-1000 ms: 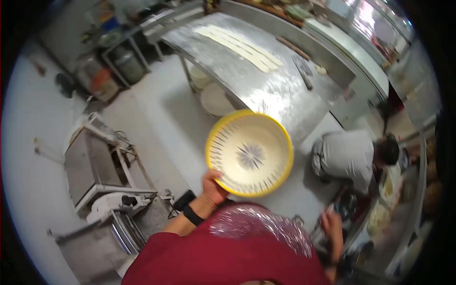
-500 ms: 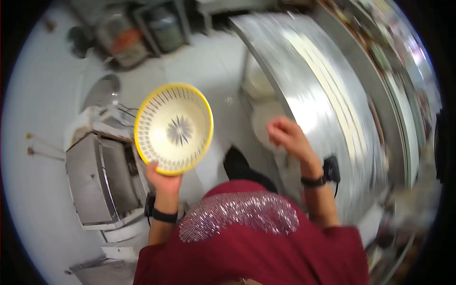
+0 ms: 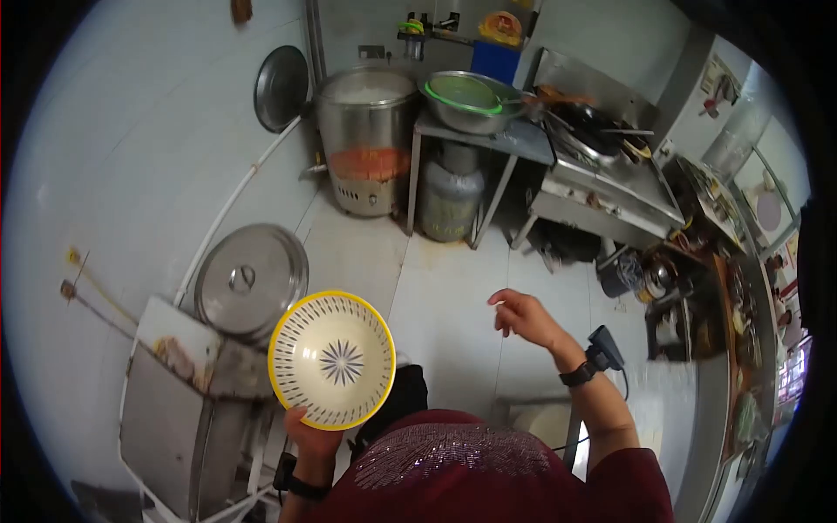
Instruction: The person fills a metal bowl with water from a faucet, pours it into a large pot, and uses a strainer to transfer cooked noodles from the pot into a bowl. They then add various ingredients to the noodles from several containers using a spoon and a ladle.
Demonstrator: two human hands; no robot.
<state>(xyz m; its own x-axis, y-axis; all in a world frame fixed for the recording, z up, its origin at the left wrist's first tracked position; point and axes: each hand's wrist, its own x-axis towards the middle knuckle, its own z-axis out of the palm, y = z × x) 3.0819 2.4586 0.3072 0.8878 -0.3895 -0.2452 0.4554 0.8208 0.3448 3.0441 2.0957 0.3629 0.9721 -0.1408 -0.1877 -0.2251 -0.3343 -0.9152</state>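
Note:
My left hand (image 3: 310, 435) grips the lower rim of a cream strainer bowl (image 3: 332, 360) with a yellow rim and slotted sides, held tilted so its inside faces me. My right hand (image 3: 524, 315) hangs free over the tiled floor, fingers loosely curled and apart, holding nothing. A dark band is on each wrist, and my red sequinned top fills the bottom of the view.
A metal machine (image 3: 179, 401) stands at lower left with a large steel lid (image 3: 250, 278) beside it. Ahead are a big steel pot (image 3: 366, 138), a gas cylinder (image 3: 449, 202) under a table with a steel basin (image 3: 466, 98), and a stove (image 3: 602, 179). Cluttered shelves (image 3: 697, 288) line the right.
The view has swung away from the floured steel table toward the cooking corner. The bowl stays in my left hand, lower in view. My right hand has dropped slightly.

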